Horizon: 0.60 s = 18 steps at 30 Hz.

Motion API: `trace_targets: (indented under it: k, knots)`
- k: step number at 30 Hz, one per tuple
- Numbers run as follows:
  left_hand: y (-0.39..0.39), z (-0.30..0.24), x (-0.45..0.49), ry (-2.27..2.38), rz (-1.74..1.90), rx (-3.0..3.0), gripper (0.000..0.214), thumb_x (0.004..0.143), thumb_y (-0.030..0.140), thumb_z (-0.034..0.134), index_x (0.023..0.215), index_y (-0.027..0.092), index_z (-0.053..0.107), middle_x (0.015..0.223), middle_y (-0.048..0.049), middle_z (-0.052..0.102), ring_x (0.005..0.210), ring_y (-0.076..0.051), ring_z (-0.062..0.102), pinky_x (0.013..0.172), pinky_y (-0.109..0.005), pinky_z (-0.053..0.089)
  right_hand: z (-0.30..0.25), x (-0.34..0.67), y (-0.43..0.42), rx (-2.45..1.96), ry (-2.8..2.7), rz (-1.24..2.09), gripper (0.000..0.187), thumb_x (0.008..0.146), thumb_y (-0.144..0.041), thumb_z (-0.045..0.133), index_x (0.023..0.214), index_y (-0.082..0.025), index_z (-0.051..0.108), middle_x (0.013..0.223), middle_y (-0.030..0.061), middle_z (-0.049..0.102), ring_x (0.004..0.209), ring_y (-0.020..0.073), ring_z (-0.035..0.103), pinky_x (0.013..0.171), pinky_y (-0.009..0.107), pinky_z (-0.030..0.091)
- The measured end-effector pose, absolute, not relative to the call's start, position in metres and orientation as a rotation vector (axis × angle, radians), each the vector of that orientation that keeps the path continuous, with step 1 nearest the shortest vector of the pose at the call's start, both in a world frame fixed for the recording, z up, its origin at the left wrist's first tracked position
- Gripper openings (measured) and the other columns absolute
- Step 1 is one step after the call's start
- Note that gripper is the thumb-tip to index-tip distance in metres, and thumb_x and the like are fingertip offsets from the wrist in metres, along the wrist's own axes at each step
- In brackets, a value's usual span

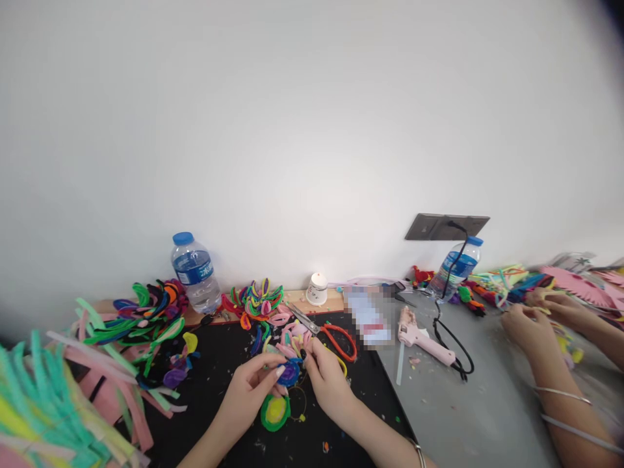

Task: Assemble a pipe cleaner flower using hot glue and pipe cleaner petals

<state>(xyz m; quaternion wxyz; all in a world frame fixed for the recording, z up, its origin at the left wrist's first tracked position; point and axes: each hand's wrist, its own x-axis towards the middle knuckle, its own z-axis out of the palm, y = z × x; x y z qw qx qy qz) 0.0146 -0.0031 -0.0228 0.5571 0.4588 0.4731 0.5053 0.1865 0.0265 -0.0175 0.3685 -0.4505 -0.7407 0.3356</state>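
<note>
The left hand (pixel 248 390) and the right hand (pixel 325 380) meet over a black mat (pixel 229 364), and both are closed with the fingertips on one small blue and purple coil (pixel 289 373) of fuzzy wire; the left thumb and forefinger pinch its left edge, the right fingers press it from the right side; the coil is held just above the mat, between the two hands. Directly below it a green ring with a yellow middle (pixel 274 412) lies flat on the mat, touching the heel of the left hand; a thin wire loop lies just beside it on the right. Behind the hands there is a loose heap of pink, yellow and blue loops (pixel 292 335), and scissors with orange handles (pixel 336 338) lie near the right hand, the blades pointing to the left and away. To the left, bundles of coloured fuzzy wire (pixel 146 312) are piled, and pink and green strips (pixel 58 383) spread at the near left edge. At the wall stand a water bottle (pixel 195 273) with a blue cap and a small white jar (pixel 317 288). On the grey table (pixel 478 403) to the right lies a pink glue gun (pixel 422 339) with a black cable; a second bottle (pixel 455 266) stands behind it; further right another person's hands (pixel 536 318) work at coloured pieces, well apart from the coil.
</note>
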Motion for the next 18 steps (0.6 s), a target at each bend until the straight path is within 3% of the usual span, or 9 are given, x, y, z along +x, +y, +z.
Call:
trace_targets:
  k: [14,18]
  knots:
    - [-0.0027,-0.0213,0.0149,1.181,1.195,1.126,0.024,0.073,0.037,0.069,0.087,0.018,0.071,0.08,-0.0041,0.074,0.056,-0.02,0.07,0.055,-0.029,0.058,-0.0163,0.1818,0.0234,-1.102,-1.837,0.892,0.014,0.089,-0.016,0.04,0.076,-0.02,0.046,0.071,0.0,0.053,0.063,0.0138,0.047,0.059,0.024,0.038]
    - [-0.0029,-0.0206,0.0157,1.169,1.204,1.124,0.023,0.073,0.037,0.069,0.087,0.018,0.071,0.084,-0.0053,0.075,0.056,-0.02,0.07,0.055,-0.029,0.058,-0.0165,0.1813,0.0227,-1.056,-1.803,0.976,0.012,0.091,-0.019,0.041,0.086,-0.019,0.052,0.079,0.0021,0.059,0.07,0.0152,0.052,0.066,0.026,0.041]
